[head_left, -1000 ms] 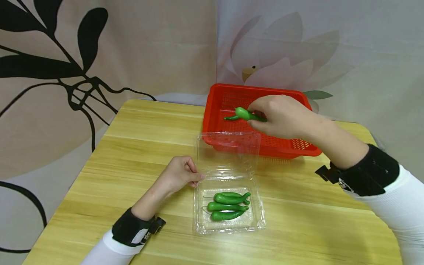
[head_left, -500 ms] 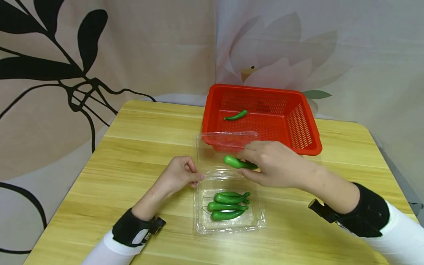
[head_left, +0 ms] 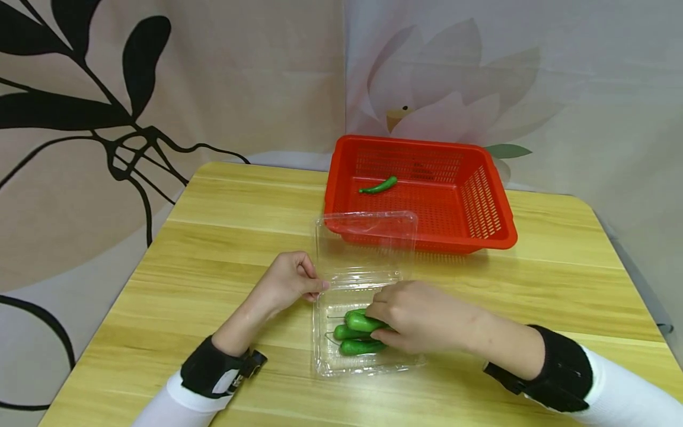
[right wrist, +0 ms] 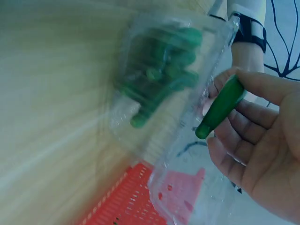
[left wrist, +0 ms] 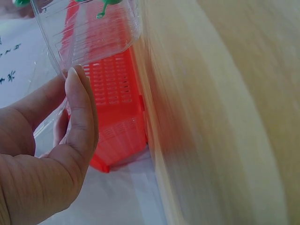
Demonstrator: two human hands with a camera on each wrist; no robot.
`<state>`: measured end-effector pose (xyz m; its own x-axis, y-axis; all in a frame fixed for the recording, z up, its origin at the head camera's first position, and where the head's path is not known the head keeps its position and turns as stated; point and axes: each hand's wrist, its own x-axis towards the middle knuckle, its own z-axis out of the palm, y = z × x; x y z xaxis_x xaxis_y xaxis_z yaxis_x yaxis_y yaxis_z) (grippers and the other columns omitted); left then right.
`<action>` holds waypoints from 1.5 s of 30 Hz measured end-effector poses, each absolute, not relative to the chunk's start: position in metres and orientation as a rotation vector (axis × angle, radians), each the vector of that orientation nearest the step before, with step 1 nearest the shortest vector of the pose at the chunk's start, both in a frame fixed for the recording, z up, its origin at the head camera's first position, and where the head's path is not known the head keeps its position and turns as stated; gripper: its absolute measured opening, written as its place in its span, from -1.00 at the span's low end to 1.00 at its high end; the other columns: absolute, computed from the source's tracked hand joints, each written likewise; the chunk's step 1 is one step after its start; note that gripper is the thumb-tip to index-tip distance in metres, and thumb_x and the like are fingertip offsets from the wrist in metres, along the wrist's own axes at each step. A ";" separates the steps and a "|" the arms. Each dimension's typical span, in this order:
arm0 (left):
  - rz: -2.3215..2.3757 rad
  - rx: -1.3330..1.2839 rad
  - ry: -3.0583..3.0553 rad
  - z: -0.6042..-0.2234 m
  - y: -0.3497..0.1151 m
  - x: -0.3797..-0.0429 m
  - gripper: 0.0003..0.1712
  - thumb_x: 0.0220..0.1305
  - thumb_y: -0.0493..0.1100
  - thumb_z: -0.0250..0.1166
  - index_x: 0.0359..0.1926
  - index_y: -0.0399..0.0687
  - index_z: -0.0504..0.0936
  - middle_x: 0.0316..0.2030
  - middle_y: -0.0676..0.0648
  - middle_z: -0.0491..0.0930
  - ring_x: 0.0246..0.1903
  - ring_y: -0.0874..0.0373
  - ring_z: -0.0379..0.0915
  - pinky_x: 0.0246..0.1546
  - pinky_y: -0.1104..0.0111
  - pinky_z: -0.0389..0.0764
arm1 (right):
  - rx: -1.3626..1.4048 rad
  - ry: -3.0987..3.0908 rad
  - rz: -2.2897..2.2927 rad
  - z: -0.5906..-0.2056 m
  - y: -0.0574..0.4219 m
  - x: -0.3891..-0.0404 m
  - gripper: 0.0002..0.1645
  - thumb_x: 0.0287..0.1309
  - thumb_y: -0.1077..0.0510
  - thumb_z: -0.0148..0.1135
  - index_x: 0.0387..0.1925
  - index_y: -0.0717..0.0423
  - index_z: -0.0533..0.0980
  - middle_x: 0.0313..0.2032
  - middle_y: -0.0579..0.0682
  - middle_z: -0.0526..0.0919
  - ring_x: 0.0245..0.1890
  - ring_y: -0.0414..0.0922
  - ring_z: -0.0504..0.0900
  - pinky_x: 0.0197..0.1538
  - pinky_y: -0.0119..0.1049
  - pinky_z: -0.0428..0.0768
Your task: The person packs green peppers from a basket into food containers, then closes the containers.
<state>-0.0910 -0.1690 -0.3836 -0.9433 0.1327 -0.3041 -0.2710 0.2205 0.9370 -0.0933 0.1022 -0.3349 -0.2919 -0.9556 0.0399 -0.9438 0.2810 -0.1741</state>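
Observation:
A green chili pepper (right wrist: 221,107) is pinched between the thumb and fingers of my right hand (head_left: 416,317), low over the base of a clear plastic clamshell box (head_left: 328,365). Several other green peppers (head_left: 358,347) lie side by side in that base, partly covered by the right hand in the head view. My left hand (head_left: 288,277) pinches the box's left edge near the hinge, thumb against fingertip in the left wrist view. The clear lid (head_left: 365,255) is folded back, away from the person, and overlaps the front of a red basket in the head view.
The red plastic basket (head_left: 504,231) with perforated walls stands at the back of the wooden table (head_left: 224,219). One small green pepper (head_left: 380,185) lies inside it. Behind the table hangs a printed cloth (head_left: 256,71).
My right hand has carried a pepper from the red basket toward the person, over the lid, to the box base. The left hand has stayed at the box's edge.

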 end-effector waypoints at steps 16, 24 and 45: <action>1.780 -0.138 2.177 -0.383 -0.169 -0.090 -0.72 0.23 -0.50 0.45 -0.36 -0.31 0.45 -0.42 -0.28 0.72 -0.53 0.10 0.64 -0.37 0.21 0.79 | -1.834 2.402 -0.165 -0.359 0.092 -0.083 -0.78 0.20 0.03 0.49 -0.41 -0.03 0.59 -0.49 -0.26 0.61 -0.49 -0.30 0.54 -0.29 -0.35 0.64; 1.749 -0.152 2.206 -0.384 -0.168 -0.091 -0.71 0.22 -0.48 0.48 -0.36 -0.30 0.47 -0.45 -0.23 0.72 -0.54 0.10 0.64 -0.37 0.18 0.79 | -1.840 2.421 -0.130 -0.363 0.093 -0.083 -0.78 0.17 0.02 0.52 -0.41 -0.03 0.61 -0.47 -0.24 0.65 -0.49 -0.27 0.57 -0.30 -0.34 0.63; 1.740 -0.148 2.213 -0.385 -0.169 -0.091 -0.70 0.21 -0.47 0.49 -0.37 -0.29 0.47 -0.49 -0.19 0.70 -0.55 0.10 0.63 -0.37 0.19 0.78 | -1.866 2.463 -0.174 -0.365 0.096 -0.085 -0.80 0.13 0.06 0.56 -0.35 -0.03 0.64 -0.44 -0.25 0.68 -0.45 -0.27 0.59 -0.26 -0.34 0.65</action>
